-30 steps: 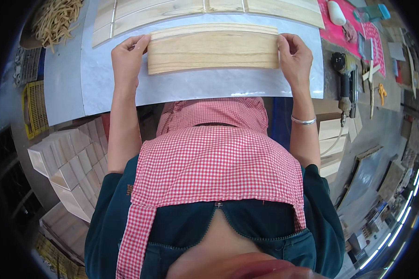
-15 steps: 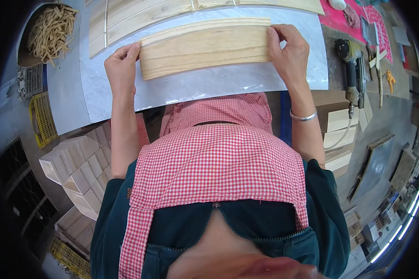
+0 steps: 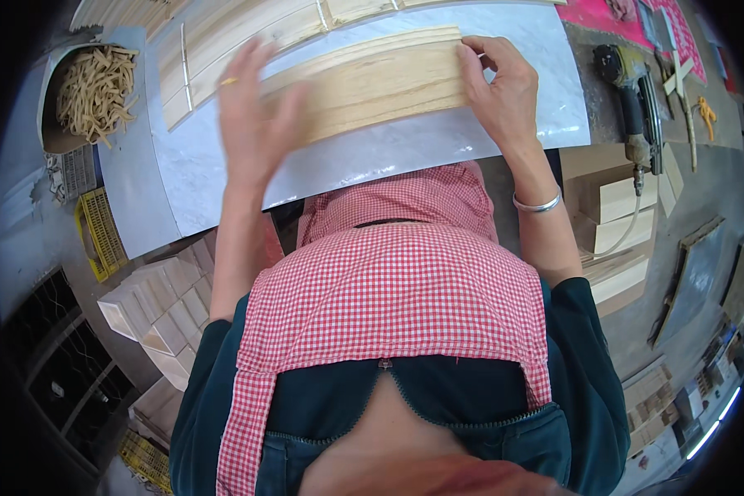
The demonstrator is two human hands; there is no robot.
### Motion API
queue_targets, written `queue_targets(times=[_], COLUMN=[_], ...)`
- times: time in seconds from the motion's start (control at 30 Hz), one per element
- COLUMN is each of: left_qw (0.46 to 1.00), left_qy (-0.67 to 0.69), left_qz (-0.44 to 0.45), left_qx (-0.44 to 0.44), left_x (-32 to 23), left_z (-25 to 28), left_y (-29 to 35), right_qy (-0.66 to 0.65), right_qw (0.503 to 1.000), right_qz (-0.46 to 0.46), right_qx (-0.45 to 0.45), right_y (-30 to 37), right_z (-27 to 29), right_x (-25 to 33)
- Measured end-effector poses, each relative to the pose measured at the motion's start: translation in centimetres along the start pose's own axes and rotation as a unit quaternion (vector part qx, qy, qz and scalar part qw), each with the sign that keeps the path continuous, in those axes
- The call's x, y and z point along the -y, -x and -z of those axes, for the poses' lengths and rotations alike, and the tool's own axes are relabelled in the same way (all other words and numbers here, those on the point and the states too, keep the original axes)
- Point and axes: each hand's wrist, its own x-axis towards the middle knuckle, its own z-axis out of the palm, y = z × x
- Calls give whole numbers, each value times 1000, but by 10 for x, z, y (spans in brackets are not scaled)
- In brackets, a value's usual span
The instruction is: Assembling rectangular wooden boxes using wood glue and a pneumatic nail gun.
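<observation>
A pale wooden board (image 3: 380, 87) with a lengthwise step near its far edge lies over the white marbled tabletop (image 3: 347, 165). My right hand (image 3: 506, 93) pinches its right end between thumb and fingers. Smeared by motion, my left hand (image 3: 252, 124) is at the board's left end, fingers stretched and thumb apart, and it hides that end. Beyond the board, several flat wooden panels (image 3: 252, 45) lie along the far side of the table, with light-coloured gaps across them.
At far left stands a container (image 3: 48, 116) of thin wooden strips (image 3: 99, 91). A nail gun (image 3: 632, 107) with an air hose lies at right, near an orange clamp (image 3: 707, 116). Wooden boxes are stacked below left (image 3: 153, 302) and right (image 3: 624, 215); a yellow crate (image 3: 101, 236) sits at left.
My left hand has let go of the board's left end and moved right and up over it, fingers spreading. My right hand still holds the right end. The view has shifted slightly.
</observation>
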Motion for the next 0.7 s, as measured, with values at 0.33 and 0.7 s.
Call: queue_targets(times=[0.33, 0.7], left_qw=[970, 969], left_qy=[-2, 89], left_qz=[-168, -135], left_qx=[175, 185], left_x=[-64, -63], left_z=[-65, -66], left_y=[-24, -32], right_qy=[-70, -141], right_qw=[997, 988], right_qz=[-17, -50], right_qx=[-25, -38], right_y=[9, 12], right_z=[-4, -9], right_x=[2, -3])
